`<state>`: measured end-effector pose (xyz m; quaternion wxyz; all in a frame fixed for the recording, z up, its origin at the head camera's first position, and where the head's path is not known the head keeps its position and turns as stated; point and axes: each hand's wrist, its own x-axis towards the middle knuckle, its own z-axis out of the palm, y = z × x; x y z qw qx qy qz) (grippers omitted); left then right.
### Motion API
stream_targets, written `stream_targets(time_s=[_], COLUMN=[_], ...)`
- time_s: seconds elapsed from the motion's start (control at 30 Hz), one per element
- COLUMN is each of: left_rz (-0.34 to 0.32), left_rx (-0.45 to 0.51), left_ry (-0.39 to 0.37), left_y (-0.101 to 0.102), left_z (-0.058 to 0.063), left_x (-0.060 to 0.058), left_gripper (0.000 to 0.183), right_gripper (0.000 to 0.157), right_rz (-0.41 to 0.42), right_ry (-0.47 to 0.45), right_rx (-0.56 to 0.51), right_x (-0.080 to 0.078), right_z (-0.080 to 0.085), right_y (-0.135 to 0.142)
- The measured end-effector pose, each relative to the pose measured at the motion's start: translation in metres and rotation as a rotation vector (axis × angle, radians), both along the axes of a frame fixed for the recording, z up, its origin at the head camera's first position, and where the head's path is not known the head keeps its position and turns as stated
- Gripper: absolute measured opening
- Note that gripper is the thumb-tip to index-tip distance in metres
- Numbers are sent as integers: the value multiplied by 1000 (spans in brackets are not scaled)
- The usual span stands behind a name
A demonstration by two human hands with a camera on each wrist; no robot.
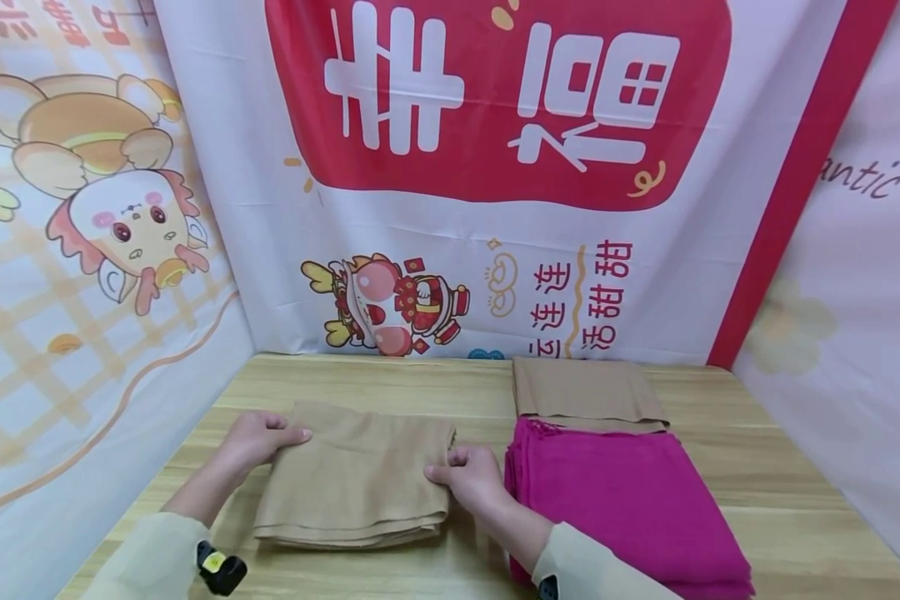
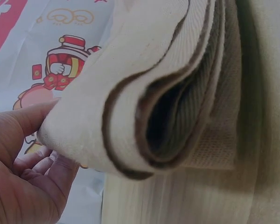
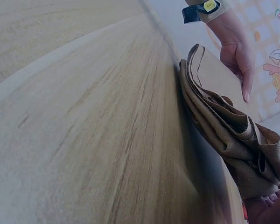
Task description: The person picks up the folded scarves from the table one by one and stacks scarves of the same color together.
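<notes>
Your left hand (image 1: pixel 258 439) pinched the folded tan woven cloth (image 1: pixel 356 475) near its far left corner while your right hand (image 1: pixel 477 477) pinched its right edge, both thumbs on top. The cloth lay directly between them on the pale wood-grain table (image 1: pixel 390 385), left of the folded magenta cloth (image 1: pixel 622 504), neither hand clearly nearer, its long axis seemingly left to right.

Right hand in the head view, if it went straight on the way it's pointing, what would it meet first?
Most likely the folded tan cloth: the right hand pinches its right edge and points leftward across it. Whether it would push into the cloth or slide over is unclear.
</notes>
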<state>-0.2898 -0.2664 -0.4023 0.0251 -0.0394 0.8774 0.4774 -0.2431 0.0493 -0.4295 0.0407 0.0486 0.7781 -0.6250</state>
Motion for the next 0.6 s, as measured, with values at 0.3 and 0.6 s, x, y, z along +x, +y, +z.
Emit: stream_targets(time_s=[0.3,0.6], left_rz=[-5,18], left_rx=[-28,-27], left_ry=[13,-44], left_y=[1,1], left_z=[-9,-14], left_x=[-4,-1], left_gripper=[32,28], right_gripper=[15,15], right_rz=[6,7], right_ry=[4,-19], right_rx=[29,62], right_x=[1,0], right_z=[-2,-6], right_y=[2,2])
